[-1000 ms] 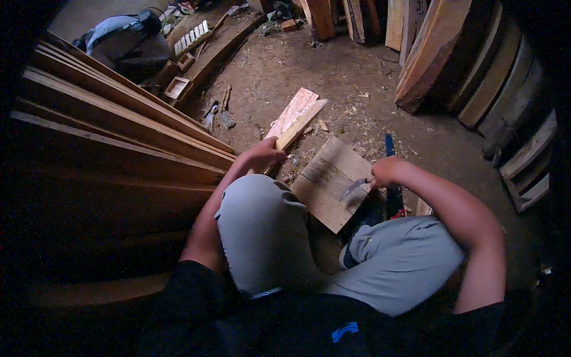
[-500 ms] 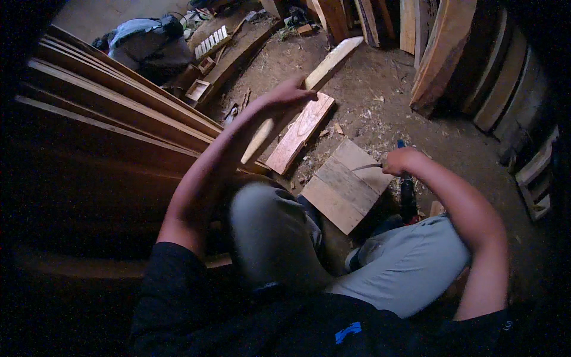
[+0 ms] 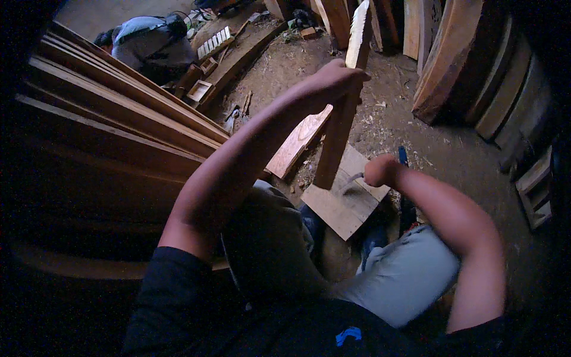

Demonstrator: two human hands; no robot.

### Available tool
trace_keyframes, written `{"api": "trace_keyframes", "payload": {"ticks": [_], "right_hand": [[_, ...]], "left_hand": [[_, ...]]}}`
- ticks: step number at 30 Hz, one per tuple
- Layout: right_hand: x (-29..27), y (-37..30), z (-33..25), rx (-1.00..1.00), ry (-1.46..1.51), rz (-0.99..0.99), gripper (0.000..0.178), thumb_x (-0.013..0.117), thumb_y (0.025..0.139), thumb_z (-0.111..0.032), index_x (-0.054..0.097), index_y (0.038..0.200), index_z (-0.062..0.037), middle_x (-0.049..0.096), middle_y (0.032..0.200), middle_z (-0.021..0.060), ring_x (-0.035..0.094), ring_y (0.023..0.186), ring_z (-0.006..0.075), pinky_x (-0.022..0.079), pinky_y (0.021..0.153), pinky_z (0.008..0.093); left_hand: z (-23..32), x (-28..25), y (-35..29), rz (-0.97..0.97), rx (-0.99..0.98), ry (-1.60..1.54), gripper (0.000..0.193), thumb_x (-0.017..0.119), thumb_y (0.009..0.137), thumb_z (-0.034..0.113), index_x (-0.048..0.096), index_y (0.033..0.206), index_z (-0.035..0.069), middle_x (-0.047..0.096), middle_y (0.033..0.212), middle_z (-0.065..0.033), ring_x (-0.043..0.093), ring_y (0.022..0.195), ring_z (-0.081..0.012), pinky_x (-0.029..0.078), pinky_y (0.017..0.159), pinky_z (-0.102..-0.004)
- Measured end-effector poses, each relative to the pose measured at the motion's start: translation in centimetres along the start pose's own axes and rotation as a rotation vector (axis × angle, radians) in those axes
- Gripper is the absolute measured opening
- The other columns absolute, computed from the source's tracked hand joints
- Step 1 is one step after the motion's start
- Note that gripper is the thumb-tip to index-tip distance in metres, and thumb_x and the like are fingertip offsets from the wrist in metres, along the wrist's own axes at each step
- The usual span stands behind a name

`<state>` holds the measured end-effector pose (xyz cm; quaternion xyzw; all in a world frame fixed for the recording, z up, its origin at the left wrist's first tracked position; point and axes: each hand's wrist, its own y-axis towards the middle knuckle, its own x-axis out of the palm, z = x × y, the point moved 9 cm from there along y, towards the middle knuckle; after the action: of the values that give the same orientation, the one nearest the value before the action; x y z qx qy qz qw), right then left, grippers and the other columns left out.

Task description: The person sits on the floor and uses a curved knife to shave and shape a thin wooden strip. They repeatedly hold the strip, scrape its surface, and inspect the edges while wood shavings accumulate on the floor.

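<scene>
My left hand (image 3: 340, 78) is closed around a long wooden strip (image 3: 338, 137) with a pale, jagged upper edge. The strip stands steeply tilted, its lower end at a square plank board (image 3: 342, 215) on the ground between my feet. My right hand (image 3: 380, 171) is closed on a tool with a curved metal blade (image 3: 355, 177); the fist hides its handle. That blade sits just over the board, to the right of the strip's lower end. A reddish, freshly cut wood block (image 3: 298, 143) lies beyond my left knee, partly covered by the strip and my arm.
Long planks (image 3: 128, 104) are stacked along my left. Thick curved slabs (image 3: 449, 62) lean at the far right, with a slatted wooden frame (image 3: 536, 189) nearer. Beside my right hand is a dark tool with a blue end (image 3: 403, 156). Wood shavings cover the dirt floor.
My left hand has moved right and swung the strip from a slant to a steep stand over the board. My right hand has shifted slightly left with the curved blade.
</scene>
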<state>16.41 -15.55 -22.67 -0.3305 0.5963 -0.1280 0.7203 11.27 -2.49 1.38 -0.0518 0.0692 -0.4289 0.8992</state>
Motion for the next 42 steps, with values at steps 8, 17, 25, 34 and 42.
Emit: {"api": "trace_keyframes", "payload": {"ticks": [8,17,25,34,42], "right_hand": [[-1.2,-0.1,0.3,0.015,0.126,0.069,0.042,0.051,0.087,-0.043,0.069,0.081,-0.0057,0.066,0.085,0.0186,0.065,0.081,0.0358,0.051,0.071,0.0439],[4.2,-0.4,2.5,0.102,0.279,0.095,0.042,0.055,0.088,-0.044,0.064,0.097,-0.0039,0.062,0.102,0.0197,0.061,0.097,0.0364,0.049,0.080,0.0470],[7.5,-4.1,8.7,0.320,0.325,-0.053,0.043,0.053,0.089,-0.041,0.057,0.110,-0.0032,0.063,0.105,0.0213,0.061,0.098,0.0376,0.048,0.082,0.0475],[3.7,-8.0,8.0,0.494,0.583,0.036,0.043,0.049,0.093,-0.038,0.058,0.111,0.0000,0.063,0.108,0.0216,0.060,0.101,0.0378,0.048,0.084,0.0461],[2.6,-5.5,5.0,0.328,0.308,-0.168,0.043,0.049,0.092,-0.038,0.064,0.100,0.0008,0.064,0.104,0.0223,0.062,0.098,0.0365,0.049,0.084,0.0437]], "left_hand": [[0.4,0.9,-2.7,-0.064,0.037,-0.144,0.029,0.063,0.084,0.021,0.049,0.089,-0.004,0.055,0.074,-0.0109,0.061,0.062,-0.0225,0.057,0.057,-0.0398],[-7.9,-1.0,-1.4,0.004,-0.204,-0.079,0.037,0.060,0.086,0.028,0.049,0.096,-0.005,0.056,0.080,-0.0144,0.062,0.059,-0.0260,0.058,0.054,-0.0418],[-11.0,-2.7,-1.2,0.014,-0.208,0.220,0.044,0.058,0.088,0.040,0.049,0.104,0.000,0.059,0.079,-0.0150,0.064,0.059,-0.0260,0.055,0.049,-0.0407],[-5.4,-0.8,0.0,0.092,0.055,0.649,0.060,0.069,0.078,0.048,0.056,0.106,-0.004,0.065,0.088,-0.0184,0.065,0.081,-0.0256,0.051,0.072,-0.0380],[-4.7,1.2,0.9,0.085,0.104,0.584,0.063,0.069,0.072,0.047,0.056,0.097,-0.009,0.064,0.091,-0.0254,0.065,0.085,-0.0354,0.051,0.075,-0.0409]]}}
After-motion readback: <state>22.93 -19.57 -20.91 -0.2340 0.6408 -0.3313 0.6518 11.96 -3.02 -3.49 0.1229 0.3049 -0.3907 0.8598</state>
